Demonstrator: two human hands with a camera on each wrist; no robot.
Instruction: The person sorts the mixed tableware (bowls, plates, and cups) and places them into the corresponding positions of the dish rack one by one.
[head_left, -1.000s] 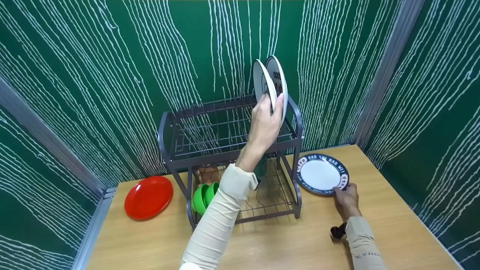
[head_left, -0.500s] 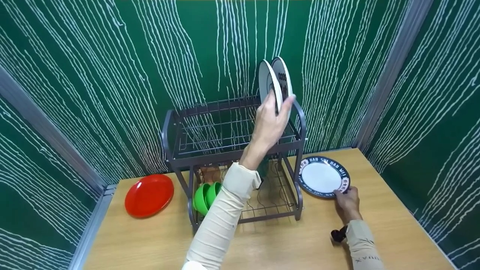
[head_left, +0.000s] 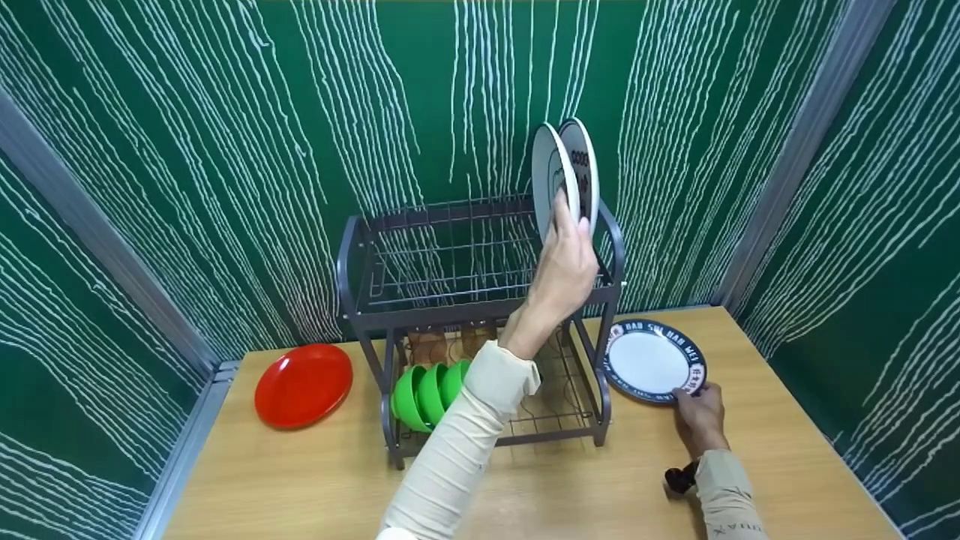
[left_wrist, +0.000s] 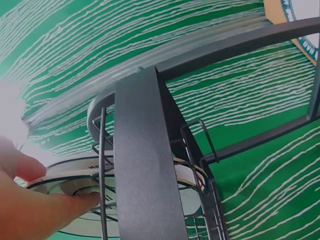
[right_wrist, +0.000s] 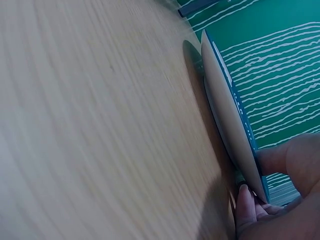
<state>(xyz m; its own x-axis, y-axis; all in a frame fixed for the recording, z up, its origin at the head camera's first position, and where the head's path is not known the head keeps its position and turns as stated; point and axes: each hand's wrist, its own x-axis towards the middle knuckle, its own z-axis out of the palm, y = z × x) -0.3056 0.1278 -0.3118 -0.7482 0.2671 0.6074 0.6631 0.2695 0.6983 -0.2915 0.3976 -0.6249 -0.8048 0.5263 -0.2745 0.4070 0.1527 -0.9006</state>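
In the head view, right of upper centre, we see the left hand (head_left: 566,262) pinch a white plate (head_left: 546,176) standing in the rack (head_left: 442,311). At right, the right hand (head_left: 701,416) grips a dark-rimmed plate (head_left: 649,361) on the bench (head_left: 570,487); only the right wrist view shows us fingers (right_wrist: 245,205) under its rim.

A red plate (head_left: 304,386) is laid on the wooden table (head_left: 570,495). Green bowls (head_left: 431,396) are lined up in a row. Green walls (head_left: 416,90) are streaked with white lines.
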